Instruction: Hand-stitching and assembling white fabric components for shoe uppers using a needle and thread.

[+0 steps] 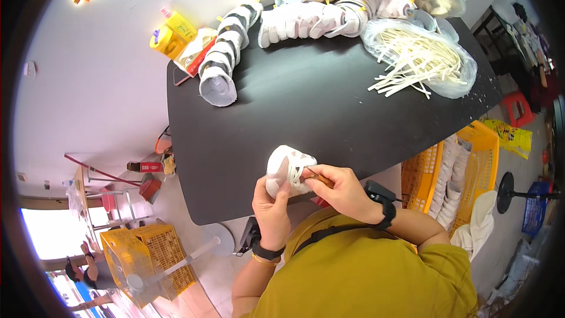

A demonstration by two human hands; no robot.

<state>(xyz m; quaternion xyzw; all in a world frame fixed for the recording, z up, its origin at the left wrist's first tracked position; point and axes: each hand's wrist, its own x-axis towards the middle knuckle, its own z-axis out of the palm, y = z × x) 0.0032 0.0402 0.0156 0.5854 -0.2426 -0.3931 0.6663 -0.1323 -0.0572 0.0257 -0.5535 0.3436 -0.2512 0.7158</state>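
A small white shoe (283,160) with pale laces is held over the near edge of the dark table (276,106). My left hand (272,203) is closed around it, the thumb pressed near the laces. In my right hand (344,191) there is a thin hook-like tool with a brown handle (322,180), its slim shaft reaching to the lace area. The tool's tip is too small to make out. At the far right of the table, a clear plastic bag (465,76) spills many flat cream laces (412,56).
White and grey shoes stand nested in a row (220,62) at the far left, with more rows (306,20) at the back. Beside them are yellow bottles (179,26) and a tissue pack (197,50). On my right, a yellow crate (479,147) holds shoes (452,182).
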